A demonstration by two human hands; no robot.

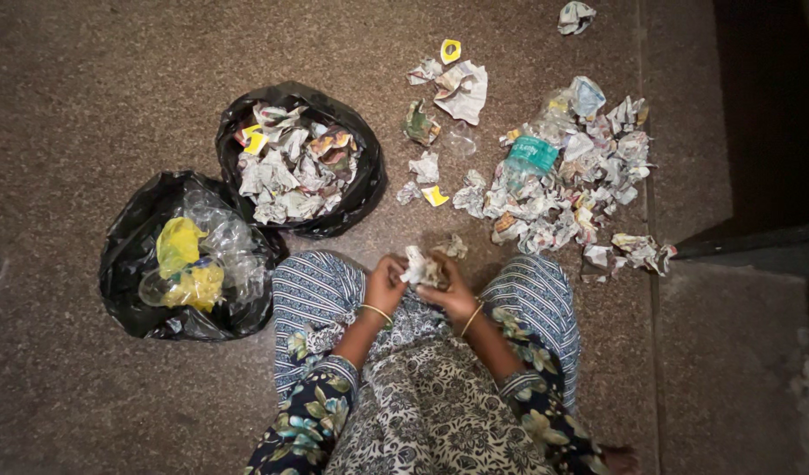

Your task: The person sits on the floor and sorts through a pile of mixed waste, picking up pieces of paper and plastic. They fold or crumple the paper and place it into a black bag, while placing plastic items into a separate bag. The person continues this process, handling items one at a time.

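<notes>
Both hands, left hand (382, 288) and right hand (451, 295), have fingers closed around a crumpled paper wad (422, 266) held between the knees. Two black bags (246, 114) sit far left on the floor; a loose paper pile (563, 176) lies far right.

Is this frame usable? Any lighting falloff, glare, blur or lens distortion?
Head view: light is dim and pools at the centre, corners fall dark, the upper right nearly black; wide lens bends the edges; both hands and crumpled paper are slightly soft; faint sheen on the black bags, no harsh glare.
</notes>
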